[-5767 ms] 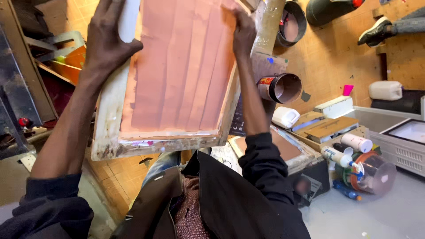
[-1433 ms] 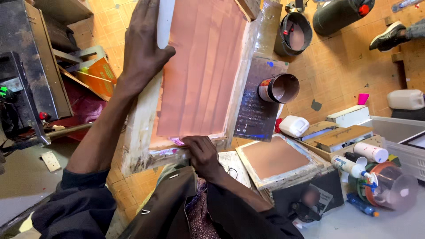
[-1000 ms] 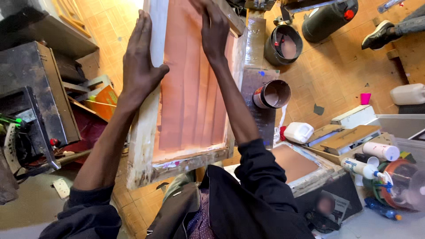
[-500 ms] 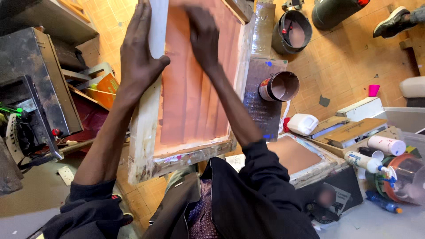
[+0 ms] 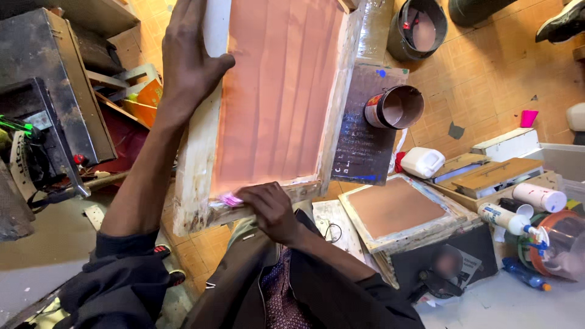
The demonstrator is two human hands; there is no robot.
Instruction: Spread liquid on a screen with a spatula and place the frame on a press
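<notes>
Our left hand [image 5: 189,58] grips the left rail of the screen [image 5: 274,97], fingers wrapped over the paint-stained wood and thumb hooked onto the mesh side, holding the frame up, tilted, above our lap. Our right hand [image 5: 271,207] is closed on a small pink scrap [image 5: 230,199] at the bottom rail, pinching it against the lower edge of the salmon mesh; whether it is tape or cloth we cannot tell.

We judge the step to be working along that bottom edge. The next move seems to call for a steady left hold while the right slides along the rail without denting the mesh.

Beyond the frame, a dark board [image 5: 365,128], an open can [image 5: 395,108], a second screen [image 5: 399,210] and a bucket [image 5: 417,27] lie about the floor.
</notes>
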